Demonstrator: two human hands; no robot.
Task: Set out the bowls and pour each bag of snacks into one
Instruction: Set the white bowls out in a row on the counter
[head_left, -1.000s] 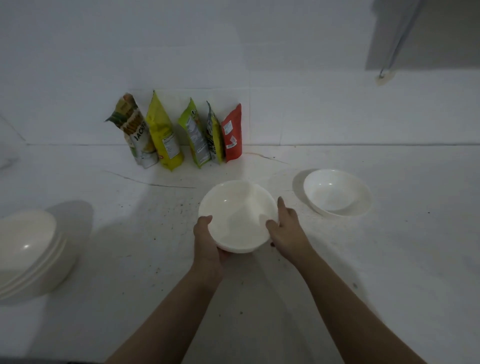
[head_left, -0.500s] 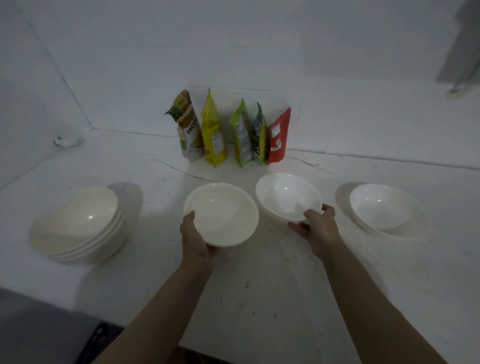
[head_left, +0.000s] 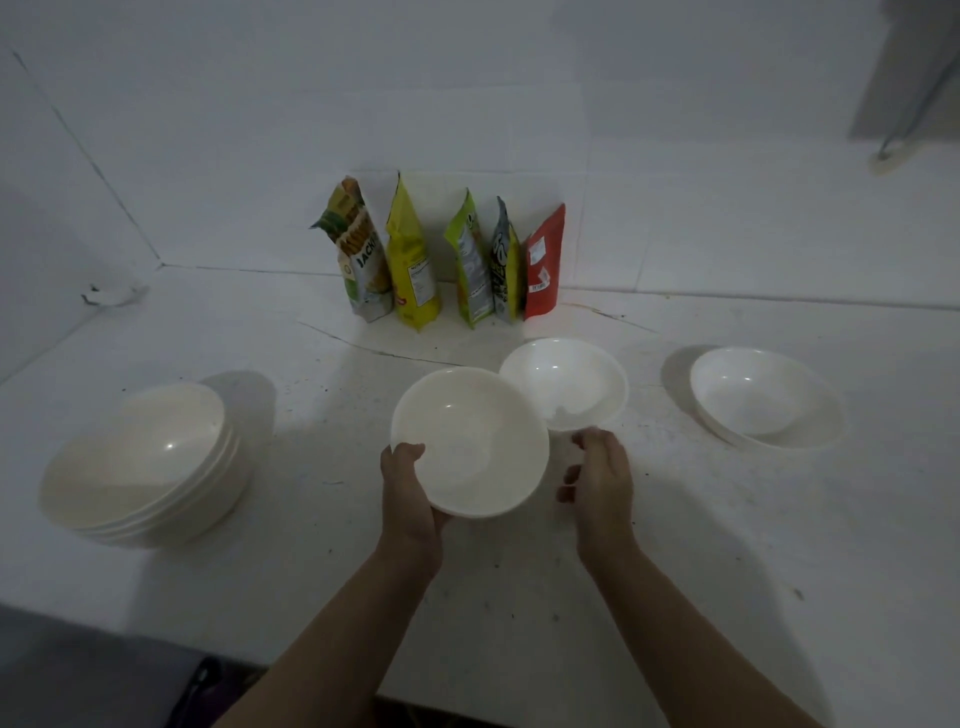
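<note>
One bowl (head_left: 470, 441) sits pinched in the left hand (head_left: 410, 488) grip; the right hand (head_left: 597, 478) hangs loosely open, empty.

A single head-worn wide-angle view looks forward and down from close above a white surface (head_left: 675, 545), facing a tiled wall (head_left: 519, 78), with both forearms entering from the bottom edge.

All bowls were plain white: the held bowl (head_left: 470, 441), the middle bowl (head_left: 566, 382), the right bowl (head_left: 763, 397) and the stacked bowls (head_left: 140, 462). The counter (head_left: 675, 545) was white with dark specks. The bags were green-and-yellow printed (head_left: 361, 260), yellow (head_left: 413, 260), lime green (head_left: 470, 265), grey-and-yellow (head_left: 505, 265) and red (head_left: 544, 262).
</note>
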